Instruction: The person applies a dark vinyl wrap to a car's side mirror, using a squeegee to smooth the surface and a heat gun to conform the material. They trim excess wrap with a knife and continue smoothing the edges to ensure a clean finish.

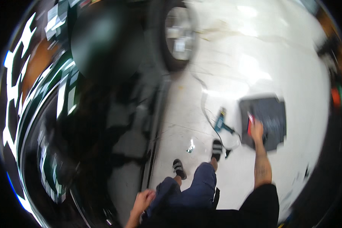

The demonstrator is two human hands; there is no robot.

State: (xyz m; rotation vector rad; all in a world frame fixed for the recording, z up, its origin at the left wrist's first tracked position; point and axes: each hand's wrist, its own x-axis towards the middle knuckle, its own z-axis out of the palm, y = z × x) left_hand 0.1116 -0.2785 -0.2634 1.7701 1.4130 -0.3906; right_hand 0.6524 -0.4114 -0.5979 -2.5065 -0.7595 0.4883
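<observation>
My right hand (257,131) reaches out over a dark grey mat (271,110) on the floor, its fingers closed round a small red object (250,124) with a pale end. Blur hides the exact kind of that object. By my left thigh hangs my left hand (145,199), its fingers curled in, with nothing visible in it. Between my foot and the mat, a teal heat gun (219,122) lies on the floor, its cord (203,99) trailing away.
A dark, glossy car (129,152) fills the left side, its wheel (178,34) at the top. My shoes (179,169) stand on the pale, shiny floor (231,182) beside it. Dark and orange items (334,68) line the far right edge, blurred.
</observation>
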